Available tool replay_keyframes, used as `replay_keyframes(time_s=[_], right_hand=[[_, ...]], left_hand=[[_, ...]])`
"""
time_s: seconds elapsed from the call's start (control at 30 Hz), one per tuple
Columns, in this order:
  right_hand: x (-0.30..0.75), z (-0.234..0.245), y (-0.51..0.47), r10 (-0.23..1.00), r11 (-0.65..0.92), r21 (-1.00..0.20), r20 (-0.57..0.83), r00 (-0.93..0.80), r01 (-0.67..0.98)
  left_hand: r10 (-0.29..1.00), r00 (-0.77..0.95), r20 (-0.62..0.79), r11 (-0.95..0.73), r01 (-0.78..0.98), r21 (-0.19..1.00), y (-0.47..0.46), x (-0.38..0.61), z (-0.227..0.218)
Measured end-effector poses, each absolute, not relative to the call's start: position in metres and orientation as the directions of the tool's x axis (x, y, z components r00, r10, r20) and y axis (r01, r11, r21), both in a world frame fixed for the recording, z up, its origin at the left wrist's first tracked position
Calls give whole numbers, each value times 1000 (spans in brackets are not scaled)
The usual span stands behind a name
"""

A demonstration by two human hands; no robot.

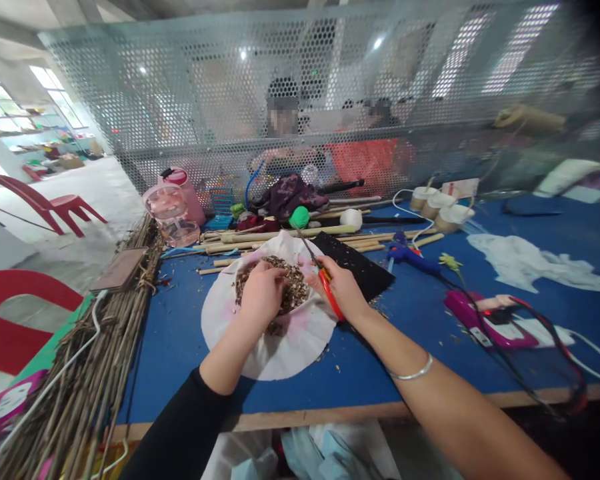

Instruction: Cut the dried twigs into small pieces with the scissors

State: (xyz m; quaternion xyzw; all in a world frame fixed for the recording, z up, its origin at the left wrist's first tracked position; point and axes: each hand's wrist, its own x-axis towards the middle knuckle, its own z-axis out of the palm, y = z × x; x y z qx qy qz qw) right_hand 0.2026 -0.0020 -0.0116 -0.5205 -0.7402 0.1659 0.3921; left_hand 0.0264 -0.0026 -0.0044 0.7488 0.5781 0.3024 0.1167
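My left hand [261, 291] is curled down into a heap of brown chopped bits [295, 283] that lies on a round white paper sheet [280, 347] on the blue table [405, 347]. What its fingers hold is hidden. My right hand [341, 287] grips red-handled scissors [325, 277], blades pointing up and away over the heap. A silver bangle [414, 373] circles my right wrist.
A bundle of long dry stalks [95, 373] lies along the table's left edge. Bamboo sticks [290, 235], a blue glue gun [410, 257], a pink device with cables [485, 323], white cloth [530, 263] and a black mat [355, 263] surround the sheet. People sit behind a perforated screen [330, 87].
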Motion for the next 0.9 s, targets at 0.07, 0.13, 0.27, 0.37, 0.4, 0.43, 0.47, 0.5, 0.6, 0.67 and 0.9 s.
replay_keyframes(time_s=[0.07,0.13,0.27,0.37,0.4,0.43,0.47,0.5,0.6,0.67,0.9], right_hand=[[204,-14,0,902,396,-651,408,-141,647],[206,-15,2,903,389,-655,409,-128,648],[208,-15,3,900,391,-649,418,-123,652],[207,-13,1,900,399,-641,409,-148,656],[206,-13,0,900,404,-641,405,-159,653],[205,-13,-1,899,410,-642,405,-168,648],[204,-13,-2,897,416,-643,407,-173,643],[204,-13,-2,894,422,-644,412,-175,638],[202,-12,-4,896,420,-653,407,-176,630],[202,-12,-4,901,411,-661,398,-170,628],[203,-15,-3,905,402,-652,390,-171,642]], left_hand=[[930,250,270,-352,816,458,-1,34,0],[928,289,234,-366,821,438,-3,35,8],[935,212,284,-323,841,435,-17,13,29],[911,354,210,-411,787,460,-27,-6,33],[900,401,169,-431,769,472,-29,-9,31],[890,437,131,-443,755,483,-29,-11,27],[887,450,104,-440,753,490,-29,-11,22],[890,447,92,-431,758,489,-29,-11,17],[899,427,96,-420,783,458,-28,-6,4],[905,414,96,-412,799,438,-27,-4,0],[943,199,267,-325,724,608,-23,0,-3]])
